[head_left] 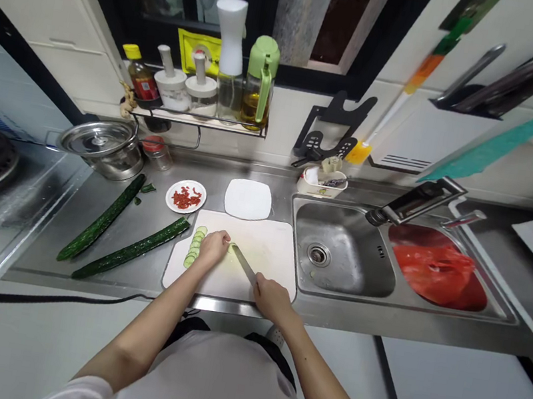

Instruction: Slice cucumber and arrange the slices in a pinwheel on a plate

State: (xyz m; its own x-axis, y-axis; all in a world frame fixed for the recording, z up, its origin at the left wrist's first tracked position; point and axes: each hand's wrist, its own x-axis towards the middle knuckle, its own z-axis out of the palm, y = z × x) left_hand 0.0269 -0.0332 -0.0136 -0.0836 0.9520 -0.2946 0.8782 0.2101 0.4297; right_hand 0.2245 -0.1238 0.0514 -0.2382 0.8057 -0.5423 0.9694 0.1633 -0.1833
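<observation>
Cucumbers [132, 250], two long, dark-green and rough-skinned, lie on the grey steel desk [329, 312], toward nine o'clock from the rectangular white cutting board [271, 247]. Over the board, the right hand [273, 299] is wrapped around a straight, silver-bladed knife [245, 267] pointing between ten and eleven; the left hand [214, 246] is curled narrow beside its tip, whether gripping anything I cannot tell. Round, pale-green cucumber slices [195, 247] line the board's nine-o'clock side.
</observation>
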